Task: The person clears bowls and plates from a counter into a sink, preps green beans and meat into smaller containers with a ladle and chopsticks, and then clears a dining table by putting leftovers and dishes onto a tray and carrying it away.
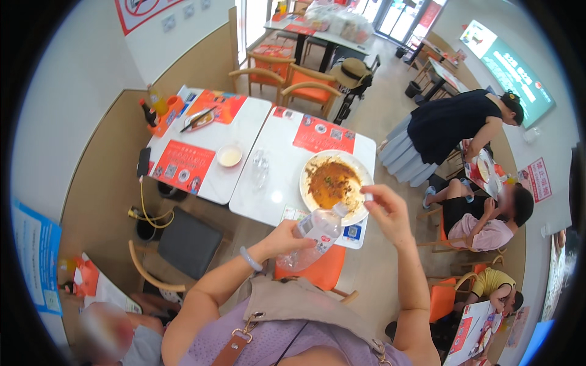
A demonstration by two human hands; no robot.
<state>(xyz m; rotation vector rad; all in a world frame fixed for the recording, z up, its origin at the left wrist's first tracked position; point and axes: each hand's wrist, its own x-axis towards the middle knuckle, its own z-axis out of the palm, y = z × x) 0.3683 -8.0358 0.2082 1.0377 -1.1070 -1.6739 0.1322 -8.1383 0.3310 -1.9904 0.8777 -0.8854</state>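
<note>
My left hand (290, 239) is closed around a clear plastic bottle (320, 228), tilted with its neck towards the upper right over the plate's near edge. Between thumb and fingertips my right hand (384, 208) pinches a small white bottle cap (368, 197), apart from the bottle's neck. Below the hands, on the white table, lies a large round plate (307, 201) with brown-orange sauce and food remains. A second clear plastic bottle (260, 169) lies left of the plate. Farther left is a small bowl (229, 156) with pale liquid.
An oval dish (199, 120) with black chopsticks, red paper placemats (185, 167) and an orange condiment holder (167, 116) are on the left table. An orange chair (316, 270) stands below my hands. A person in dark top (446, 123) bends over a table at right; other people sit nearby.
</note>
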